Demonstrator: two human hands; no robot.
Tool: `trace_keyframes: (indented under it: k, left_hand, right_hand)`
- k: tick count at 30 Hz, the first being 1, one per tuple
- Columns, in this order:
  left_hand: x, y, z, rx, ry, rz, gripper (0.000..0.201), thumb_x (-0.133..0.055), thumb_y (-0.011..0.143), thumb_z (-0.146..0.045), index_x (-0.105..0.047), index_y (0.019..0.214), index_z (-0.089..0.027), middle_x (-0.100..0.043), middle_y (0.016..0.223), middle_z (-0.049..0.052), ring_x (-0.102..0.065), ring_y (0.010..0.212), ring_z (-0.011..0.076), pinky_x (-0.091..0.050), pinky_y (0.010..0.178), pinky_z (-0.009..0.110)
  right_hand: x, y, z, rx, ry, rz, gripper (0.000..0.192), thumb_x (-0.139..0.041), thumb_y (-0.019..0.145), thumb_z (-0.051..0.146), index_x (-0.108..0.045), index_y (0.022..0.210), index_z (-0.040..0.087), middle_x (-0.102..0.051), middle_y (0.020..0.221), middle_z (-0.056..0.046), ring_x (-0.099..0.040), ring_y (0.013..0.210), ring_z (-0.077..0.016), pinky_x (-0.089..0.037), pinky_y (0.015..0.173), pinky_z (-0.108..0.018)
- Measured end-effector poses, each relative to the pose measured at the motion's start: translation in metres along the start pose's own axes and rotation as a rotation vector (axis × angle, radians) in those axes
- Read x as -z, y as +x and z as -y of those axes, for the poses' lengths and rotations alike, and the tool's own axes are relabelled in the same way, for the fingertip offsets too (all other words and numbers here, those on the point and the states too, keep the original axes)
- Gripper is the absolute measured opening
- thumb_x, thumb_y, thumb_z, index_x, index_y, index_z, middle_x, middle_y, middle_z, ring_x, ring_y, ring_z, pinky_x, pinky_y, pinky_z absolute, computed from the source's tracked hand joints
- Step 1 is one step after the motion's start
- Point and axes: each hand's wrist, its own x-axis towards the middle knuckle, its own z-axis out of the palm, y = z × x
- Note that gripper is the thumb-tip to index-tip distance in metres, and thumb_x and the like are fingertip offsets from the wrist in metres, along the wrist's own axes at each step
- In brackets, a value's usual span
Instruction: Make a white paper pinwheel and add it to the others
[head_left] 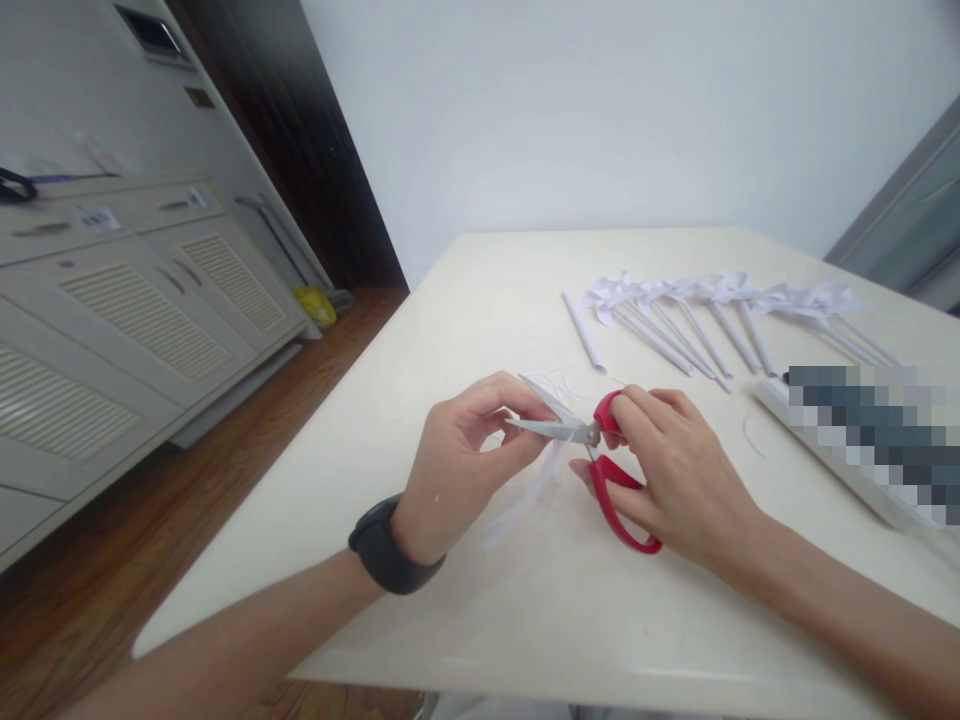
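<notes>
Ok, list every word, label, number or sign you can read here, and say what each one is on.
No text can be read.
Stickers on the cabinet drawers: too small and blurred to read.
Long white thing by the right table edge: its top is pixelated, nothing legible.
Red scissors in the right hand: no marking shows.
Paper strip in the left hand, black wristband, paper pinwheels: plain, no print.
</notes>
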Motion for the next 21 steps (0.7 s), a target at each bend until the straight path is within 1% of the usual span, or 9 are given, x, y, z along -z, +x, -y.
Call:
trace_keyframes:
  k: [6,11,16,21]
  left_hand:
    - [0.0003,0.0008,0.0001,0.02,-0.009,-0.004,0.006,-0.058,0.077,-0.014,-0.062,0.074,-0.017,-0.061,0.08,0.003,-0.056,0.077,0.0154,-0.042,0.063,0.025]
    - [-0.0013,0.0009,0.0011,-0.012,-0.039,-0.039,0.004,-0.061,0.076,-0.017,-0.063,0.073,-0.018,-0.06,0.08,0.003,-0.055,0.075,0.0151,-0.043,0.064,0.025]
    - [-0.0006,0.0017,0.0006,-0.004,-0.02,-0.039,0.002,-0.064,0.075,-0.02,-0.064,0.075,-0.017,-0.059,0.076,0.003,-0.053,0.071,0.0141,-0.042,0.061,0.025]
    - [0.0003,0.0018,0.0009,-0.001,-0.037,-0.012,0.004,-0.063,0.077,-0.021,-0.063,0.075,-0.017,-0.058,0.079,0.003,-0.052,0.072,0.0141,-0.042,0.061,0.025]
  right_hand:
    - [-0.0006,-0.0012,-0.0003,0.0,-0.031,0.003,0.018,-0.051,0.079,0.03,-0.037,0.074,0.02,-0.051,0.073,-0.001,-0.044,0.063,-0.0148,-0.036,0.074,-0.033]
    - [0.0004,-0.0013,-0.0012,-0.009,-0.029,0.004,0.019,-0.05,0.081,0.031,-0.037,0.072,0.02,-0.052,0.071,-0.001,-0.045,0.06,-0.0146,-0.036,0.072,-0.033]
    - [0.0019,-0.0005,-0.0022,-0.058,0.021,0.004,0.021,-0.053,0.08,0.03,-0.036,0.072,0.021,-0.051,0.07,0.0,-0.043,0.059,-0.0144,-0.036,0.069,-0.031]
    - [0.0035,-0.0004,-0.002,-0.113,0.097,0.021,0.023,-0.057,0.077,0.032,-0.037,0.075,0.021,-0.05,0.073,0.001,-0.043,0.063,-0.0146,-0.035,0.072,-0.032]
